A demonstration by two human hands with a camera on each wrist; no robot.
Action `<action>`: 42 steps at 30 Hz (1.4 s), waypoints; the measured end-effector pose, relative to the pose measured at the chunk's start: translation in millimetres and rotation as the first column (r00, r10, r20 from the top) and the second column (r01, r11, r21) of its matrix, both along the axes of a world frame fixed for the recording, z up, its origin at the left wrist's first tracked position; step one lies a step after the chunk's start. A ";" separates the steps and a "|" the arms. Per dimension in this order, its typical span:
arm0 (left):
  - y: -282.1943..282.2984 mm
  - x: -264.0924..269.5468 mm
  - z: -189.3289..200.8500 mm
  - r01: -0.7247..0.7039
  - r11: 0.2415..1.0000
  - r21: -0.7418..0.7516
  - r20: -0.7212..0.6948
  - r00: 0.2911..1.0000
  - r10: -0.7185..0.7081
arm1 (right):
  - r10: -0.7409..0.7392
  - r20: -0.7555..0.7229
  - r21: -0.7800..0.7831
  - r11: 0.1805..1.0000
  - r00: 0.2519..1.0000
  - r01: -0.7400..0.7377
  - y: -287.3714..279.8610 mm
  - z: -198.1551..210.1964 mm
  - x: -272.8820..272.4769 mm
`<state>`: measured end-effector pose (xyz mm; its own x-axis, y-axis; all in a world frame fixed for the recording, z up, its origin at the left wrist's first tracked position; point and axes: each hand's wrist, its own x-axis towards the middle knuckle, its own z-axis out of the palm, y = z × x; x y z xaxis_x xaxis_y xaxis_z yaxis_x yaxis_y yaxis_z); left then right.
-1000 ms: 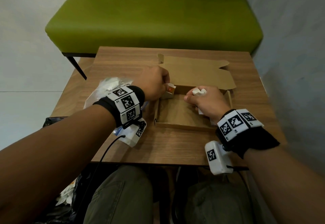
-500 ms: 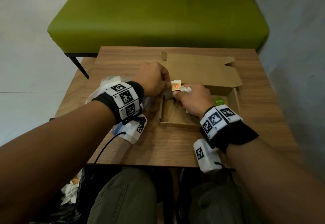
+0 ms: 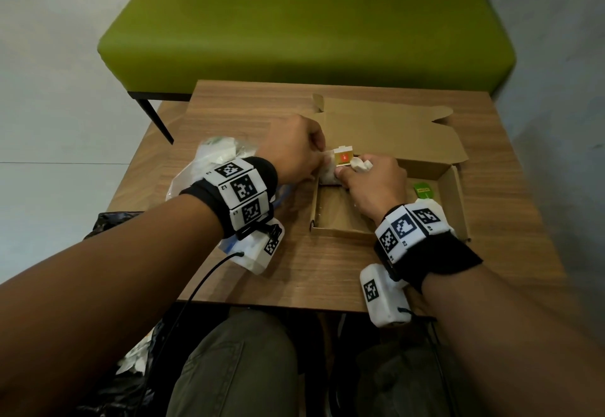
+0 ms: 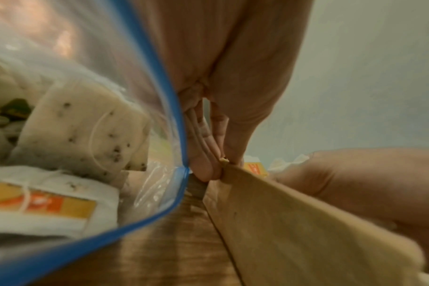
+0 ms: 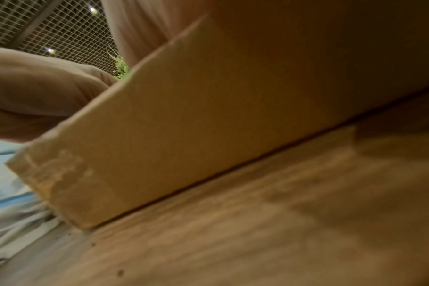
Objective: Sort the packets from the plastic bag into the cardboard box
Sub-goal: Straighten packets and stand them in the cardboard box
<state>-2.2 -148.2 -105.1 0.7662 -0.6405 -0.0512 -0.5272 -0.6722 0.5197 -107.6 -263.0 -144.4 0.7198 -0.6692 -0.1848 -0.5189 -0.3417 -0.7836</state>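
The open cardboard box (image 3: 340, 232) lies on the wooden table, its lid flap folded back. My left hand (image 3: 322, 154) is at the box's far left corner; in the left wrist view its fingers (image 4: 203, 166) and thumb pinch the top of the box wall (image 4: 294, 222). My right hand (image 3: 352, 172) reaches over the box to the same corner and grips crumpled white packets (image 3: 360, 164). A packet with an orange-yellow tag (image 3: 343, 157) stands between the two hands. A green packet (image 3: 422, 190) lies inside the box at the right. The clear plastic bag (image 3: 209, 168) with a blue zip edge (image 4: 169, 91) holds several packets.
A green bench (image 3: 304, 20) stands beyond the table's far edge. The table (image 3: 510, 207) shows bare wood to the right of the box and in front of it. A dark bag with white scraps (image 3: 131, 361) sits on the floor at the lower left. The right wrist view shows the box wall (image 5: 208, 116) close up.
My right hand has moved left across the box to its far left corner, uncovering the green packet. The orange-tagged packet now stands between the hands. The left hand has barely moved.
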 end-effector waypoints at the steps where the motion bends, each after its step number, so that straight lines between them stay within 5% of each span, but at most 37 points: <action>1: 0.2 0.1 0.2 0.003 1.000 0.001 0.010 1.000 -0.003 | -0.010 0.001 0.006 1.000 1.000 0.010 -0.2 0.8 -0.7; 17: -3.6 -10.6 2.6 0.022 0.999 0.049 0.094 0.995 -0.026 | -0.043 0.090 0.041 0.998 0.995 0.040 -9.8 8.1 -9.9; 23: -5.8 -11.7 3.0 0.064 0.994 0.088 0.141 0.987 -0.076 | -0.244 0.087 0.391 0.900 0.966 0.192 -14.6 13.6 6.1; 29: -5.5 -12.3 2.8 0.080 0.991 0.107 0.147 0.984 -0.096 | -0.252 0.055 0.583 0.794 0.966 0.174 -12.5 22.6 7.3; 42: -8.3 -9.6 1.5 -0.005 0.999 0.037 0.074 0.997 0.002 | -0.051 0.043 0.203 0.978 0.998 0.041 -8.7 5.5 -2.6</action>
